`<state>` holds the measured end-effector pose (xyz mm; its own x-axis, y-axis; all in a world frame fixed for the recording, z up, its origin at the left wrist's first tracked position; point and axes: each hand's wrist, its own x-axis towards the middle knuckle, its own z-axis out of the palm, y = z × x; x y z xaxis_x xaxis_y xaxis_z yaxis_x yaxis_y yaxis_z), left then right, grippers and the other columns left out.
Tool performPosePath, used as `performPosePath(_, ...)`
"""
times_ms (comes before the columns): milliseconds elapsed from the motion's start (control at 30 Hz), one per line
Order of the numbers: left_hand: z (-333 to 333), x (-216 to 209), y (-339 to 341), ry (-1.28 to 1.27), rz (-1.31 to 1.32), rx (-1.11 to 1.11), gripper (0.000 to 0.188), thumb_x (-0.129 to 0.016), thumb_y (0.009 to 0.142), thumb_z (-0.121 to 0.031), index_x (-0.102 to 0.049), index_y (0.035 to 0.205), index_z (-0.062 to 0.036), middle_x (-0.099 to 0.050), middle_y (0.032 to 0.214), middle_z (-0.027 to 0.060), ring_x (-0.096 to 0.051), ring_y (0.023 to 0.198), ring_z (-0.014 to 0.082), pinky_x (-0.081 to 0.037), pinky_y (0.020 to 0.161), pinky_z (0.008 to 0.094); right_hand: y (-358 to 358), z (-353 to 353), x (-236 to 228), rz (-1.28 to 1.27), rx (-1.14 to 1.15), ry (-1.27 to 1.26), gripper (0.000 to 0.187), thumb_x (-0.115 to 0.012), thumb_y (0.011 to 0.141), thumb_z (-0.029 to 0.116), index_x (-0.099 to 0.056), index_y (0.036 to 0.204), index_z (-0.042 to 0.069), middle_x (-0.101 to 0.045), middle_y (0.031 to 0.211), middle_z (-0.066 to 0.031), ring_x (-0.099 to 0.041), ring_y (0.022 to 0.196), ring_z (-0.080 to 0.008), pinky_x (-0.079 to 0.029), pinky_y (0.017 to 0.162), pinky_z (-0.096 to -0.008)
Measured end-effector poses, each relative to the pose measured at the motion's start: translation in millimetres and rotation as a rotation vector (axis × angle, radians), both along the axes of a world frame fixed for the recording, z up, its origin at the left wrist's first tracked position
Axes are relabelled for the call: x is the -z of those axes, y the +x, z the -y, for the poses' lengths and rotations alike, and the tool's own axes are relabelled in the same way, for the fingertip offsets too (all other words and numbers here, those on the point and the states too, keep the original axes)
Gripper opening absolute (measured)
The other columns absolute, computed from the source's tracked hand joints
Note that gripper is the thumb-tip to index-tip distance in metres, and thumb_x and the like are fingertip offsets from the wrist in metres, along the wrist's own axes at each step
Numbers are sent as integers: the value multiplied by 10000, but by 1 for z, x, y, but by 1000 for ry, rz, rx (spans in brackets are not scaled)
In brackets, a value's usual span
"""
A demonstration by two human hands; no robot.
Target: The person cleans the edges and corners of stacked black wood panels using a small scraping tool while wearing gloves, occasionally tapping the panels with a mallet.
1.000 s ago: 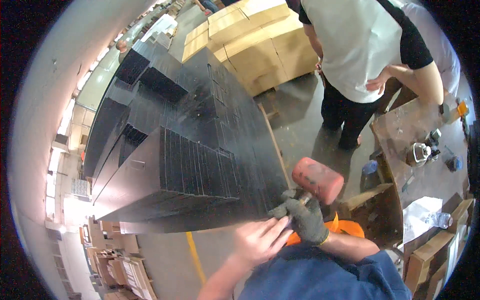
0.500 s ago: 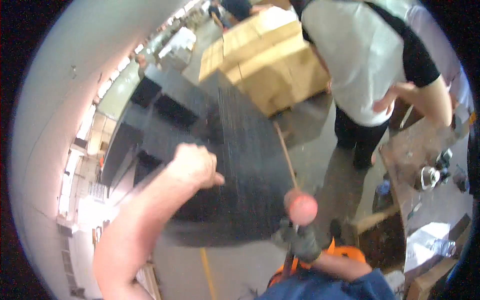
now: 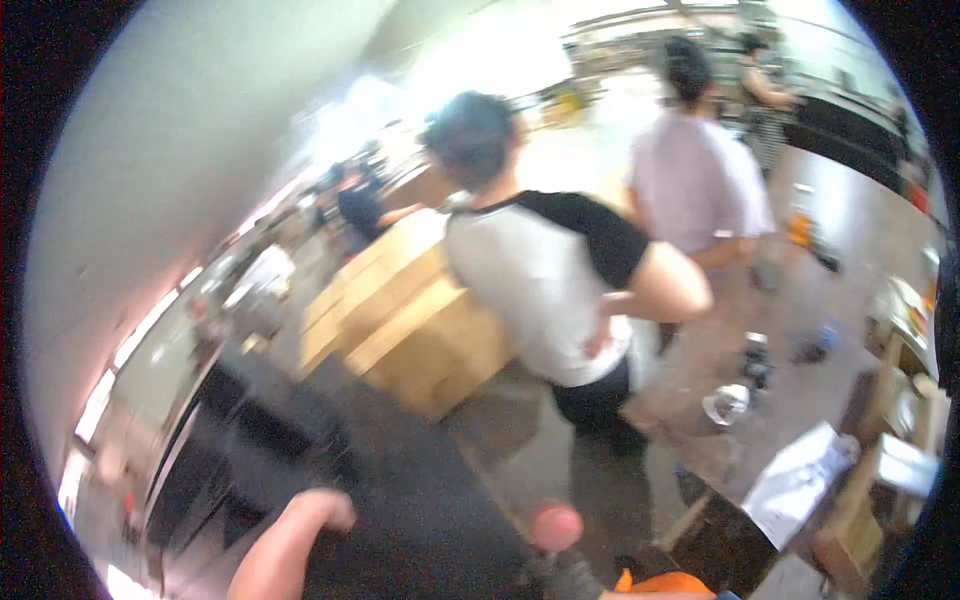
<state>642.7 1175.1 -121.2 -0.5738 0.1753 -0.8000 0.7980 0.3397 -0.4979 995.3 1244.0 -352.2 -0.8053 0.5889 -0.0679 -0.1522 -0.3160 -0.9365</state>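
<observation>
My bare left hand [image 3: 325,508] reaches over a stack of dark panels [image 3: 400,500]. Its fingers look curled but are smeared by motion, so whether they hold anything does not show. Low in the view, my gloved right hand [image 3: 568,578] is closed on a tool with a round pink-red head [image 3: 555,526]. The head points upward beside the right edge of the dark stack. The tool's handle is mostly hidden by the glove and the lower rim of the picture.
Cardboard boxes [image 3: 430,350] stand beyond the dark stack. Close by, a person in a grey and black shirt [image 3: 530,280] has their back to me. A cluttered worktable [image 3: 690,400] is on the right. Orange material [image 3: 665,583] lies near my right arm. More people stand farther back.
My view has swung up and to the right, so the stack and both hands sit lower in it. More of the worktable and people show. The right hand still holds the round-headed tool.
</observation>
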Motion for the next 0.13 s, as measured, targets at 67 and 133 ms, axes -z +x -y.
performPosePath(67, 16, -8, 8, 97, -79, -20, 460, -658, 818, -372, -681, 1153, -56, -611, 1281, 147, -531, 1247, 307, -401, 1030, 400, 2, -5, -1, -21, 62, -37, 78, -607, 918, 137, -633, 990, 124, -656, 840, -80, -598, 799, -185, -475, 706, -313)
performPosePath(133, 22, 2, 2, -154, -112, -258, 899, -608, 752, -746, -536, 1350, -78, -472, 1438, 141, -389, 1367, 316, -299, 1129, 438, 7, -7, -9, -79, 113, -134, 127, -608, 919, 149, -645, 1041, 151, -688, 898, -97, -615, 834, -226, -486, 737, -326)
